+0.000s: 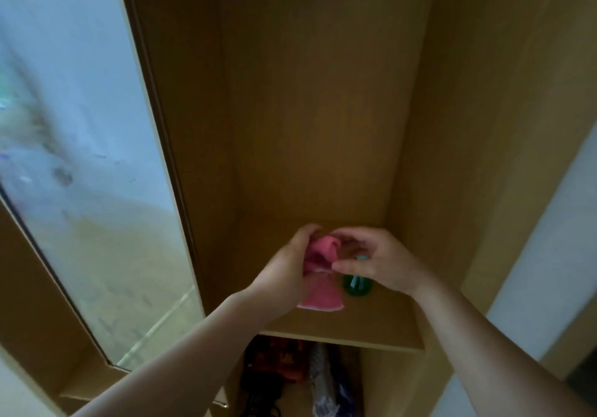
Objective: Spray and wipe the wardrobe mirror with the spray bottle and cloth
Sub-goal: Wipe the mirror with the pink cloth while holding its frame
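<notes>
Left hand (290, 261) is closed around the bunched pink cloth (319, 274), lower edge draping onto the tan wooden wardrobe shelf (371, 326). Just right of the cloth, the green translucent spray bottle with teal top (356, 282) stands on that shelf; right hand (378, 261) curls over its top, grip looks loose, not confirmed. Smudged mirror on the open wardrobe door (80, 158) is well left of the shelf. Step looks like pickup. Next: lift both, turn left, spray.

Bunched pink cloth (319, 274) beside green spray bottle (356, 284)
</notes>
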The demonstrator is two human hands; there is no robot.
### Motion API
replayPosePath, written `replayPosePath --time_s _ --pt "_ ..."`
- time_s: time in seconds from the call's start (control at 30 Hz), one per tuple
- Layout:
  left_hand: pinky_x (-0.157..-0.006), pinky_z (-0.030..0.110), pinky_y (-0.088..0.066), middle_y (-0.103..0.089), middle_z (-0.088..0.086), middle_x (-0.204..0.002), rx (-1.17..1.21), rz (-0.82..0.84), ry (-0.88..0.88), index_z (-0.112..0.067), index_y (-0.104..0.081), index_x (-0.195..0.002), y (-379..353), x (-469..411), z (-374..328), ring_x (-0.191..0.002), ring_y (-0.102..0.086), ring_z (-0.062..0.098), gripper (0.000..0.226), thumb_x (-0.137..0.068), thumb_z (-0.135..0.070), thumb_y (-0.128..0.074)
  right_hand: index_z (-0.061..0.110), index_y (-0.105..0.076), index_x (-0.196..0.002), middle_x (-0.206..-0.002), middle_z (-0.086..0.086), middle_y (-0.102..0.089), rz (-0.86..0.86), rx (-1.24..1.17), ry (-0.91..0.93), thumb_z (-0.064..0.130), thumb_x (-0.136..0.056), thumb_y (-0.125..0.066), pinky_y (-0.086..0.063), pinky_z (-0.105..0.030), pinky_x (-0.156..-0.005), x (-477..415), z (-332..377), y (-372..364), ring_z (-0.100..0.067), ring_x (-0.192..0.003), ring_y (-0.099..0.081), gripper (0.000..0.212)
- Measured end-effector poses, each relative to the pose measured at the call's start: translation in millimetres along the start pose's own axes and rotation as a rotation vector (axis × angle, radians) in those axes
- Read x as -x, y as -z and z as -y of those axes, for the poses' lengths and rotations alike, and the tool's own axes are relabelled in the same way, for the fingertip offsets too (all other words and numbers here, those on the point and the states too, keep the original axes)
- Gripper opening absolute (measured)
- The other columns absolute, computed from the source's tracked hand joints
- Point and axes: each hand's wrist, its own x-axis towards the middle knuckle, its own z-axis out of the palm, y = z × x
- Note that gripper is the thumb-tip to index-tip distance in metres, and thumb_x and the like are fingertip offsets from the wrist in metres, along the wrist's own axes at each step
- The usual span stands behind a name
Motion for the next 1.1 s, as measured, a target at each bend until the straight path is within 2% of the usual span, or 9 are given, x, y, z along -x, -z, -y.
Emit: replayPosePath --time_s 0.13,0.3,0.37,0.47,0.63,0.77,0.9,1.03,1.1 --pt "-0.079 0.015 -0.054 -0.055 -0.022 -0.112 0.005 -0.051 -0.108 -0.047 -0.031 -0.129 22.6 11.7 -23.5 -0.102 -0.056 -0.010 0.067 -0.083 -0.018 -0.069 0.032 -0.068 -0.111 -0.106 0.015 -0.068 -0.201 0.056 0.089 0.029 -0.089 -0.067 -0.054 -0.030 -0.088 5.6 21.6 -5.2 -0.007 -0.103 -0.063 0.022" --pt "-0.074 0.006 -0.050 -0.052 -0.024 -0.115 0.035 -0.075 -0.230 -0.051 -0.031 -0.125 55.1 33.9 -39.8 -0.107 -0.053 -0.012 0.061 -0.086 -0.024 -0.068 0.024 -0.063 -0.098 -0.084 0.009 -0.070 -0.347 -0.039 0.071 0.032 -0.095 -0.056 -0.053 -0.023 -0.058 9.1 64.0 -15.9 -0.011 -0.073 -0.068 0.010" --pt "-0.073 0.006 -0.050 -0.051 -0.028 -0.116 0.037 -0.085 -0.253 -0.048 -0.032 -0.128 70.7 44.8 -41.9 -0.108 -0.054 -0.010 0.057 -0.087 -0.027 -0.067 0.021 -0.062 -0.098 -0.083 0.011 -0.069 -0.382 -0.071 0.075 0.033 -0.095 -0.056 -0.052 -0.019 -0.059 8.4 85.9 -24.2 -0.008 -0.074 -0.067 0.014" --pt "-0.075 0.010 -0.053 -0.049 -0.030 -0.115 0.026 -0.114 -0.296 -0.047 -0.035 -0.126 99.0 62.9 -40.6 -0.106 -0.056 -0.006 0.053 -0.089 -0.024 -0.064 0.022 -0.064 -0.101 -0.090 0.004 -0.068 -0.421 -0.091 0.070 0.039 -0.094 -0.056 -0.055 -0.024 -0.066 2.9 123.4 -42.2 -0.013 -0.080 -0.067 0.020" --pt "-0.080 0.021 -0.056 -0.043 -0.019 -0.130 -0.155 -0.245 -0.415 -0.035 -0.044 -0.128 159.2 106.7 -34.2 -0.108 -0.056 0.003 0.051 -0.086 -0.024 -0.070 0.023 -0.066 -0.098 -0.093 -0.004 -0.067 -0.491 -0.182 0.017 0.042 -0.093 -0.059 -0.057 -0.027 -0.067 -18.3 193.1 -100.2 -0.021 -0.084 -0.068 0.021" --pt "-0.073 0.029 -0.053 -0.047 -0.005 -0.135 -0.253 -0.338 -0.553 -0.023 -0.060 -0.125 215.1 139.9 -26.3 -0.112 -0.054 0.015 0.047 -0.081 -0.020 -0.076 0.016 -0.072 -0.097 -0.095 -0.010 -0.072 -0.484 -0.368 -0.018 0.043 -0.087 -0.064 -0.060 -0.037 -0.071 -41.4 241.9 -161.5 -0.025 -0.088 -0.070 0.029" --pt "-0.080 0.027 -0.053 -0.064 0.001 -0.115 -0.144 -0.376 -0.613 -0.010 -0.069 -0.109 264.1 163.8 -14.6 -0.097 -0.063 0.017 0.025 -0.087 -0.006 -0.058 0.009 -0.072 -0.106 -0.092 -0.010 -0.069 -0.272 -0.581 0.007 0.059 -0.080 -0.061 -0.052 -0.030 -0.071 -51.0 273.1 -202.5 -0.019 -0.082 -0.066 0.057" --pt "-0.053 0.015 -0.042 -0.066 -0.006 -0.072 0.011 -0.356 -0.402 -0.016 -0.064 -0.090 305.7 173.3 -11.6 -0.061 -0.057 0.005 0.011 -0.092 -0.015 -0.053 0.005 -0.072 -0.105 -0.099 -0.014 -0.069 -0.133 -0.504 0.063 0.015 -0.078 -0.075 -0.055 -0.032 -0.082 -49.6 286.9 -225.8 -0.028 -0.093 -0.066 0.028" --pt "-0.046 0.012 -0.036 -0.062 -0.005 -0.063 0.007 -0.351 -0.371 -0.017 -0.062 -0.084 319.5 173.9 -14.5 -0.053 -0.051 0.001 0.010 -0.092 -0.020 -0.056 0.005 -0.072 -0.101 -0.102 -0.015 -0.070 -0.207 -0.420 0.052 0.012 -0.077 -0.073 -0.056 -0.038 -0.087 -53.1 294.8 -235.4 -0.031 -0.100 -0.067 0.026"
